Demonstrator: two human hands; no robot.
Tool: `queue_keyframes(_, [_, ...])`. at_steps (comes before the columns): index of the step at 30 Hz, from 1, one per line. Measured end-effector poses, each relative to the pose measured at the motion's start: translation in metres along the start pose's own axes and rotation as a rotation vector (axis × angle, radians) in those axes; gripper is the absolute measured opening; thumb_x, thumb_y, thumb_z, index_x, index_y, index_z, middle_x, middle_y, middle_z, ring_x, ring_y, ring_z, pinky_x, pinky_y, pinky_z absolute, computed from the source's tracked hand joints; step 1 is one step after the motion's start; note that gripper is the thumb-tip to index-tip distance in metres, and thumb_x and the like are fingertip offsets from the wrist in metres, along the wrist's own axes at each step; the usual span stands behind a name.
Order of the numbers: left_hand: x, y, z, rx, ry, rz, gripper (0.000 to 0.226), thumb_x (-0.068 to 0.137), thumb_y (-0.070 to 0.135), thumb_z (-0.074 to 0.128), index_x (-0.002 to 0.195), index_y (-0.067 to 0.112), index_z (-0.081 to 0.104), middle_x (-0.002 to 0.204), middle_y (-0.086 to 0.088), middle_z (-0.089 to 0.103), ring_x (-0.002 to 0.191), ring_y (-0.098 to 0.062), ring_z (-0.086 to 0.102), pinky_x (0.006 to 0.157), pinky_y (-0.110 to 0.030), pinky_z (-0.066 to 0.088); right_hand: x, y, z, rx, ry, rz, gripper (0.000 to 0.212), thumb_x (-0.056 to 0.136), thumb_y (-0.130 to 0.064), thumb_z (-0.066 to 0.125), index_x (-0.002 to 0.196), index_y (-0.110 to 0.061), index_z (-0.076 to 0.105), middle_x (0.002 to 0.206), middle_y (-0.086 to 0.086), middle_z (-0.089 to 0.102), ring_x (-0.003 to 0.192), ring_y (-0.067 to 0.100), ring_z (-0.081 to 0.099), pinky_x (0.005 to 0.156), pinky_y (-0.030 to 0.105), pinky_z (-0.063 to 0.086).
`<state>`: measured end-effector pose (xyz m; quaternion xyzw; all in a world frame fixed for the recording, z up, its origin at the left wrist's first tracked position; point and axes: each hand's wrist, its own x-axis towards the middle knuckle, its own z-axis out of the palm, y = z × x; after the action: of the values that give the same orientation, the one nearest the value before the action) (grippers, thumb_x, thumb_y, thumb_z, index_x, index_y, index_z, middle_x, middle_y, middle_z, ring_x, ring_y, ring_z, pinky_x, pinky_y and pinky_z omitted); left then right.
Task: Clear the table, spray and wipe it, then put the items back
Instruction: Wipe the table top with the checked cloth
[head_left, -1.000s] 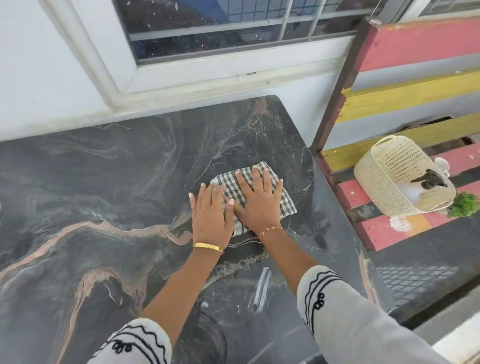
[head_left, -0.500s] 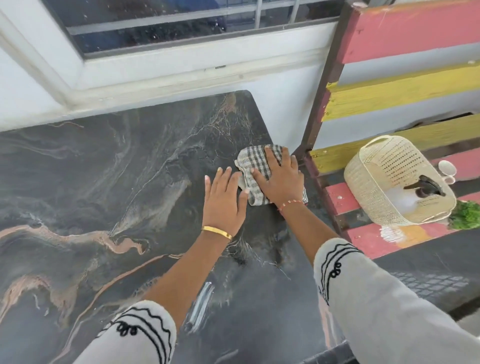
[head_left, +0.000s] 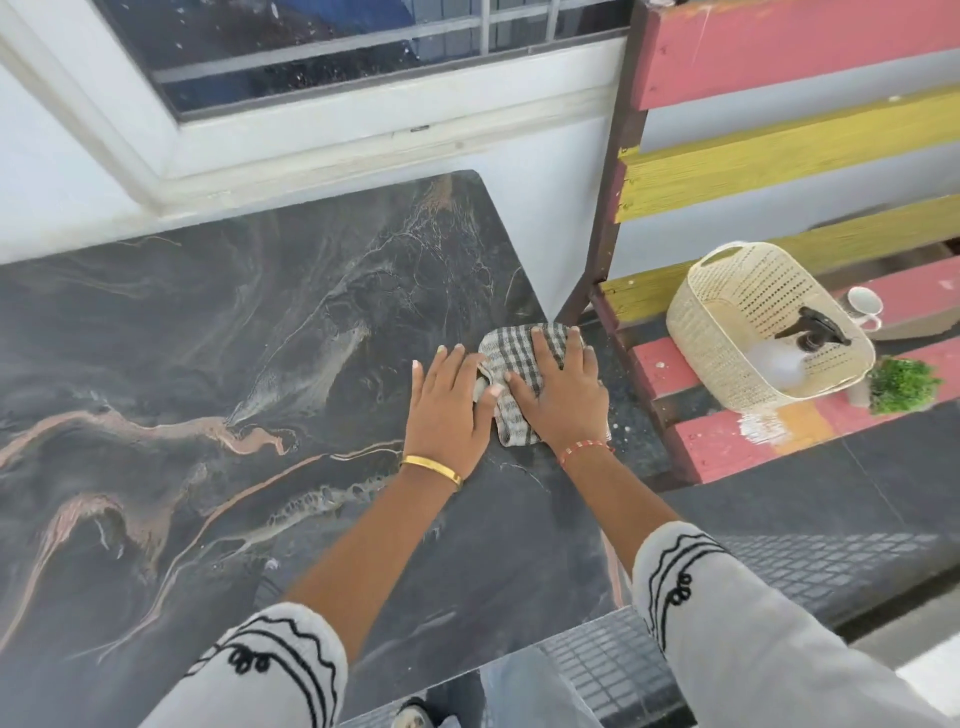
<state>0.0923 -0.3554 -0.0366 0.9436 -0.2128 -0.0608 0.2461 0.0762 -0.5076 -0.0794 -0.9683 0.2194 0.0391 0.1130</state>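
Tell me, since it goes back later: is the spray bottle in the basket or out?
In. The spray bottle lies tipped inside the cream basket on the bench.

The cloth (head_left: 519, 384) lies at the bench's (head_left: 208, 364) right edge; right of it, a basket (head_left: 727, 332) holds a spray bottle (head_left: 795, 348).

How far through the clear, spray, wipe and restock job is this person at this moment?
Clearing looks done: the dark marble table carries only the checked cloth. Wiping is in hand: the right hand presses the cloth flat near the table's right edge, with the left hand beside it. The basket holding the spray bottle, the mug and the small plant sit on the bench, unreturned.
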Motion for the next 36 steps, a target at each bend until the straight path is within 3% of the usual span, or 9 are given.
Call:
queue_keyframes(12, [-0.118, -0.014, -0.005, 0.003, -0.073, 0.11, 0.072, 0.085, 0.053, 0.008, 0.14, 0.014, 0.035, 0.151, -0.008, 0.03, 0.144, -0.023, 0.016, 0.118, -0.039, -0.002, -0.135, 0.0, 0.015, -0.124, 0.022, 0.154, 0.056, 0.096, -0.048, 0.02, 0.149, -0.032, 0.015, 0.159, 0.007, 0.01, 0.145, 0.035, 0.006, 0.11, 0.065, 0.006])
queue_keyframes(18, [-0.157, -0.023, -0.019, 0.002, -0.044, 0.13, 0.08, 0.079, 0.054, 0.001, 0.14, 0.014, 0.033, 0.152, -0.008, 0.029, 0.145, -0.023, 0.015, 0.119, -0.039, 0.0, -0.214, -0.035, 0.026, -0.089, 0.01, 0.1, 0.052, 0.098, -0.04, 0.022, 0.148, -0.026, 0.025, 0.157, 0.006, 0.022, 0.144, 0.036, 0.016, 0.112, 0.061, 0.008])
queue_keyframes(21, [-0.171, -0.025, -0.028, -0.033, -0.006, 0.144, 0.077, 0.081, 0.054, 0.003, 0.14, 0.013, 0.034, 0.151, -0.009, 0.03, 0.144, -0.024, 0.017, 0.119, -0.04, 0.001, -0.224, -0.053, 0.006, -0.008, -0.019, 0.079, 0.045, 0.1, -0.034, 0.027, 0.141, -0.018, 0.039, 0.149, 0.008, 0.038, 0.138, 0.033, 0.032, 0.108, 0.047, 0.03])
queue_keyframes(23, [-0.18, -0.028, -0.036, -0.049, 0.02, 0.155, 0.077, 0.082, 0.054, 0.005, 0.139, 0.013, 0.035, 0.15, -0.01, 0.031, 0.144, -0.025, 0.018, 0.119, -0.04, 0.0, -0.218, -0.06, -0.016, 0.136, -0.026, 0.119, 0.039, 0.101, -0.033, 0.027, 0.117, -0.01, 0.054, 0.122, 0.013, 0.06, 0.115, 0.033, 0.054, 0.084, 0.037, 0.041])
queue_keyframes(25, [-0.184, -0.033, -0.045, -0.058, 0.05, 0.138, 0.078, 0.081, 0.055, 0.004, 0.139, 0.013, 0.035, 0.15, -0.009, 0.031, 0.144, -0.024, 0.017, 0.118, -0.038, -0.001, -0.202, -0.063, -0.034, 0.485, -0.072, 0.203, 0.043, 0.101, -0.035, 0.028, 0.092, -0.004, 0.055, 0.101, 0.021, 0.063, 0.093, 0.032, 0.058, 0.077, 0.037, 0.041])
queue_keyframes(28, [-0.187, -0.041, -0.058, -0.087, 0.119, 0.094, 0.077, 0.082, 0.055, 0.006, 0.139, 0.013, 0.035, 0.149, -0.009, 0.033, 0.143, -0.024, 0.019, 0.118, -0.039, -0.001, -0.19, -0.067, -0.05, 1.322, -0.276, 0.297, 0.052, 0.096, -0.044, 0.039, 0.102, 0.001, 0.064, 0.108, 0.024, 0.066, 0.095, 0.029, 0.063, 0.092, 0.047, 0.05])
queue_keyframes(30, [-0.188, -0.045, -0.065, -0.102, 0.143, 0.069, 0.077, 0.082, 0.055, 0.006, 0.139, 0.013, 0.035, 0.149, -0.008, 0.033, 0.143, -0.023, 0.02, 0.118, -0.04, 0.001, -0.189, -0.064, -0.054, 1.577, -0.35, 0.331, 0.035, 0.098, -0.03, 0.041, 0.099, -0.006, 0.066, 0.095, 0.01, 0.072, 0.085, 0.022, 0.069, 0.082, 0.036, 0.056])
queue_keyframes(33, [-0.192, -0.053, -0.071, -0.112, 0.174, 0.043, 0.078, 0.082, 0.056, 0.006, 0.138, 0.012, 0.037, 0.148, -0.009, 0.035, 0.143, -0.024, 0.021, 0.118, -0.041, 0.001, -0.177, -0.049, -0.05, 1.131, -0.147, 0.428, 0.035, 0.094, -0.008, 0.04, 0.063, -0.009, 0.055, 0.061, 0.004, 0.055, 0.058, 0.018, 0.051, 0.06, 0.027, 0.042])
queue_keyframes(36, [-0.196, -0.062, -0.069, -0.108, 0.173, -0.004, 0.08, 0.081, 0.057, 0.005, 0.138, 0.012, 0.037, 0.148, -0.008, 0.035, 0.143, -0.023, 0.02, 0.118, -0.039, 0.0, -0.169, -0.033, -0.041, 0.692, 0.135, 0.492, 0.029, 0.096, -0.019, 0.044, 0.08, 0.0, 0.061, 0.08, 0.008, 0.058, 0.08, 0.023, 0.055, 0.076, 0.033, 0.043])
